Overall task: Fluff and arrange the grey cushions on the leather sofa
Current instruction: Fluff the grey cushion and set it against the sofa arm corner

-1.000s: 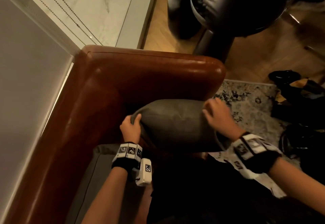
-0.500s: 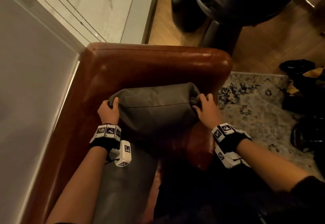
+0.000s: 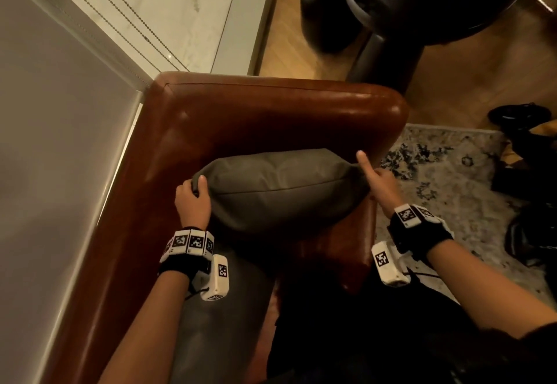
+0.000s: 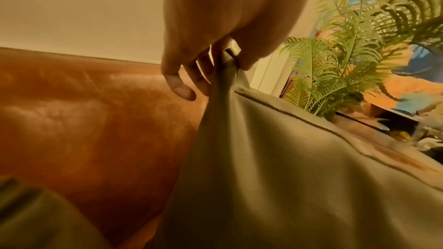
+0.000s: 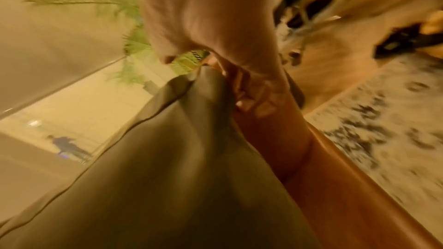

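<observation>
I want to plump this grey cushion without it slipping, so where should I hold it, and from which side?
Take the grey cushion by its two end corners, one hand from each end. It lies lengthwise against the sofa armrest, and its seamed corners taper into handy tabs. The left hand already pinches the left corner, and the right hand grips the right one, forefinger sticking out.

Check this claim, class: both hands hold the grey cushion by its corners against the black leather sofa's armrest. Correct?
Not quite. The sofa is brown leather, as the head view shows. The left hand and right hand do hold the grey cushion by its corners.
</observation>
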`<state>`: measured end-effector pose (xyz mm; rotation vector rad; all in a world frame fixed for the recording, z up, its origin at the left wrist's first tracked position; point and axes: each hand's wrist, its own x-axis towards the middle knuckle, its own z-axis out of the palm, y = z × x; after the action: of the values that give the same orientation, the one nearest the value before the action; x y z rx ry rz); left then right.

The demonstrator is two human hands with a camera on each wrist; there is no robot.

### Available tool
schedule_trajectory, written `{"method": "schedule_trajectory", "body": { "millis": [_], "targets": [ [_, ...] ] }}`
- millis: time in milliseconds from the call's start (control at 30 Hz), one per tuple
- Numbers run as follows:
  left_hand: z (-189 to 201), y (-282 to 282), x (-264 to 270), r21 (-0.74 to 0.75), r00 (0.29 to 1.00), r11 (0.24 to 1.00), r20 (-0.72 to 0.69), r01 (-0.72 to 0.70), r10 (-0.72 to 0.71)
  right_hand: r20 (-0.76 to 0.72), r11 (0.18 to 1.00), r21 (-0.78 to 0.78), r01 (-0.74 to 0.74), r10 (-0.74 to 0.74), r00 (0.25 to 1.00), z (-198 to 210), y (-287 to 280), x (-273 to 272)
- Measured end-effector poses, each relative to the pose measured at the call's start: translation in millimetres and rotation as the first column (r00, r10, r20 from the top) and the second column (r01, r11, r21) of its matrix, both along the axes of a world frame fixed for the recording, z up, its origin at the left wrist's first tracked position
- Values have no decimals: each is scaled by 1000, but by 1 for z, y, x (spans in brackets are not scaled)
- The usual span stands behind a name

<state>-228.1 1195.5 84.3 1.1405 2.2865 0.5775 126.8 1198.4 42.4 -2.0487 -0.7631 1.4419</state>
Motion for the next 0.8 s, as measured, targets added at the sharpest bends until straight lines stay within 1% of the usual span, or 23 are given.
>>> {"method": "schedule_trajectory", "body": {
  "millis": [33, 67, 100, 133, 167, 200, 233, 267, 300, 367, 400, 433, 467, 500, 533, 567, 600, 633, 667, 733, 800],
  "targets": [
    [0, 0, 0, 6, 1000, 1000, -1, 1, -1, 74, 997, -1, -73, 73, 995, 1, 5, -3],
    [0, -1, -1, 11, 1000, 1000, -3, -4, 4, 115, 990, -11, -140, 140, 983, 3, 9, -7],
    [-1, -2, -4, 14, 1000, 1000, -7, -13, 13, 123, 985, -2, -174, 173, 977, 5, 11, -10],
    [-1, -3, -8, 19, 1000, 1000, -12, -21, 21, 71, 985, 0, -173, 173, 982, 3, 14, -9],
    [-2, -5, -12, 21, 999, 999, -16, -29, 29, -51, 995, 9, -100, 101, 994, 5, 15, -8],
    [-2, -6, -16, 21, 999, 999, -16, -37, 38, -209, 1000, -19, -1, -3, 978, 8, 15, -4],
    [-2, -7, -18, 18, 999, 999, -12, -46, 47, -344, 993, -70, 94, -113, 932, 13, 15, -2],
    [-2, -7, -18, 16, 998, 998, -4, -56, 56, -408, 984, -103, 148, -177, 896, 13, 14, 2],
    [-2, -7, -17, 19, 998, 998, 6, -65, 65, -427, 979, -94, 183, -205, 881, 12, 12, 5],
    [0, -6, -12, 50, 996, 996, 35, -79, 77, -423, 973, -31, 229, -220, 879, 7, 10, 9],
    [1, -6, -10, 67, 995, 994, 47, -91, 88, -374, 973, 28, 231, -204, 905, 6, 9, 11],
    [3, -5, -7, 74, 993, 991, 59, -110, 105, -292, 970, 99, 224, -187, 938, 4, 10, 11],
    [4, -4, -3, 73, 989, 988, 72, -133, 128, -160, 970, 171, 171, -144, 977, 0, 11, 11],
    [4, -3, 3, 72, 986, 986, 85, -150, 144, -5, 972, 224, 70, -71, 997, 0, 12, 7],
    [4, -2, 9, 81, 985, 985, 95, -150, 143, 143, 964, 261, -55, 17, 990, 3, 13, 0],
    [3, -1, 14, 106, 988, 986, 93, -132, 122, 253, 942, 293, -167, 92, 963, 7, 13, -7],
    [1, -1, 15, 136, 993, 985, 78, -103, 93, 322, 908, 326, -262, 154, 934, 11, 12, -13],
    [0, -1, 12, 165, 996, 983, 58, -78, 69, 356, 879, 353, -321, 190, 915, 16, 10, -15],
    [-1, -2, 4, 189, 998, 980, 36, -60, 55, 375, 868, 366, -336, 193, 907, 19, 9, -12],
    [-2, -6, -14, 223, 999, 974, -19, -28, 33, 386, 876, 370, -309, 157, 909, 23, 9, 5],
    [-4, -11, -22, 218, 997, 976, -66, -14, 29, 394, 900, 318, -299, 162, 905, 23, 9, 16]
  ]
}}
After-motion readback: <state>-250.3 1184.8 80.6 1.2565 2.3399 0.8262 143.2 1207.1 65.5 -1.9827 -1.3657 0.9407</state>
